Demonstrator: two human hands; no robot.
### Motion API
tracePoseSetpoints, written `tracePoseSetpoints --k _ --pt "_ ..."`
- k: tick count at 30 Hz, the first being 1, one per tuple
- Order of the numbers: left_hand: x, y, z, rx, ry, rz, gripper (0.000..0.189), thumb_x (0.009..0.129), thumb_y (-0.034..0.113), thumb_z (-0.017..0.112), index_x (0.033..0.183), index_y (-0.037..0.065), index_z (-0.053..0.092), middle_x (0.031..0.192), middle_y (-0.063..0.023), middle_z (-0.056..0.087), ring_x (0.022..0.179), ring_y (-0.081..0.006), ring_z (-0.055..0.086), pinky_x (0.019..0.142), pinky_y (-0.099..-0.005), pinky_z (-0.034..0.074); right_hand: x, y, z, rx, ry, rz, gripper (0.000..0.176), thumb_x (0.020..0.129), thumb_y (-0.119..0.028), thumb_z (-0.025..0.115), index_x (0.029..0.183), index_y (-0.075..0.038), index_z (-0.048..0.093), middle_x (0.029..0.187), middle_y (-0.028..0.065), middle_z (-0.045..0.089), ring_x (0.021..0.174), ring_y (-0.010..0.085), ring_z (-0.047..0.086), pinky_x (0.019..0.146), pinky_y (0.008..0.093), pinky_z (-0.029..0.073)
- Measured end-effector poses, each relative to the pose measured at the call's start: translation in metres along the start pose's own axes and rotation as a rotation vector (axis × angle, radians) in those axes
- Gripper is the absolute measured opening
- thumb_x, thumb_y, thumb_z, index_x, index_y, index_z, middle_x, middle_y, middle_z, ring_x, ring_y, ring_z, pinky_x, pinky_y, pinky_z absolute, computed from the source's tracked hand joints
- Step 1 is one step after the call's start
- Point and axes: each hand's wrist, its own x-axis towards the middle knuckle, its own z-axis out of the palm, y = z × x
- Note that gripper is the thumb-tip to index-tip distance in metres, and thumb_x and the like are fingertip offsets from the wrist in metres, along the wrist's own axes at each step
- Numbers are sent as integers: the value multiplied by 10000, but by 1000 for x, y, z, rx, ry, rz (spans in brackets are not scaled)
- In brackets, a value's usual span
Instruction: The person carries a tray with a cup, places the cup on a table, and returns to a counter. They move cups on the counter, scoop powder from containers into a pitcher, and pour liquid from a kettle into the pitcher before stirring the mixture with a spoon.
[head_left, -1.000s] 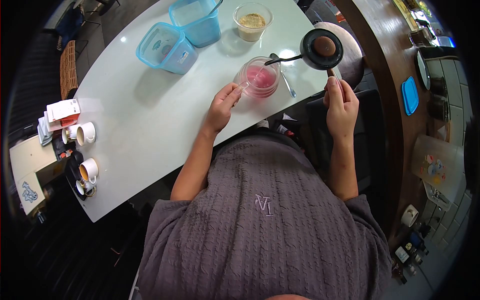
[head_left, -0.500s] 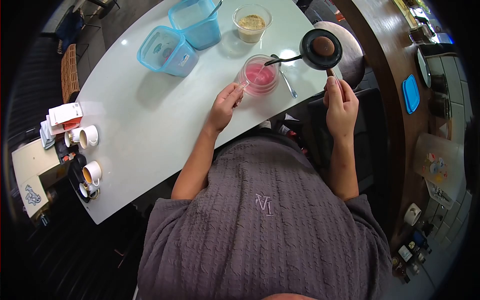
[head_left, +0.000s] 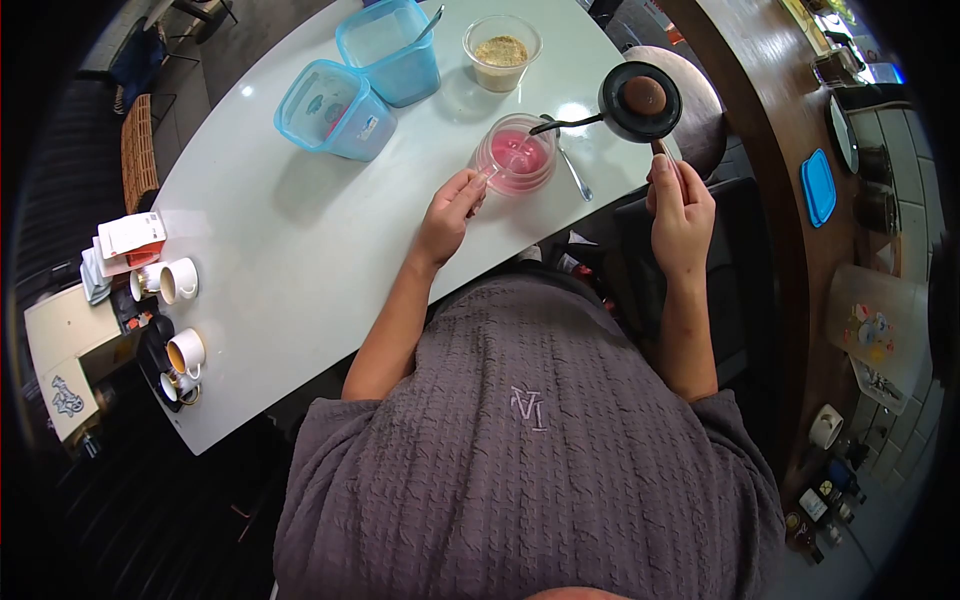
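My left hand (head_left: 455, 212) pinches the handle of a clear glass cup (head_left: 517, 155) with pink liquid in it, standing on the white table. Raised at the right, my right hand (head_left: 682, 205) grips the handle of a black gooseneck kettle (head_left: 640, 102) with a brown lid knob. Its spout tip is over the cup, and a thin clear stream falls into the pink liquid. A metal spoon (head_left: 573, 170) lies just right of the cup. Behind the cup is a clear bowl (head_left: 500, 52) of pale yellowish powder.
Two blue plastic containers (head_left: 335, 110) (head_left: 390, 52) are on the white table (head_left: 270, 260), one with a spoon. White mugs (head_left: 180, 280) and card boxes (head_left: 132, 233) stand at its left end. A round stool (head_left: 690, 100) and wooden counter (head_left: 775, 130) are at the right.
The view has shifted very slightly. Both hands keep their holds on the cup and kettle, and the stream still falls into the cup.
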Motion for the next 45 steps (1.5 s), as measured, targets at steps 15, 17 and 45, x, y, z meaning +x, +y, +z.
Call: tracePoseSetpoints --k 15,17,45 --pt "0 -2 4 14 19 30 228 975 233 432 836 64 497 717 46 397 675 -53 354 640 -191 314 10 13 -2 230 -37 148 290 950 -256 506 775 -24 523 565 -62 359 491 32 303 458 210 229" --pt "-1 -3 5 23 37 38 231 974 234 435 835 60 496 716 45 398 677 -55 358 639 -193 316 13 21 -4 317 -47 206 289 953 -262 494 776 -34 507 559 -67 328 481 36 282 454 216 218" --pt "-8 -6 11 37 190 74 210 973 208 424 818 68 449 739 9 388 710 -102 373 687 -235 326 49 113 -9 353 -78 344 343 959 -331 466 798 -34 527 551 -46 320 457 60 270 450 236 217"
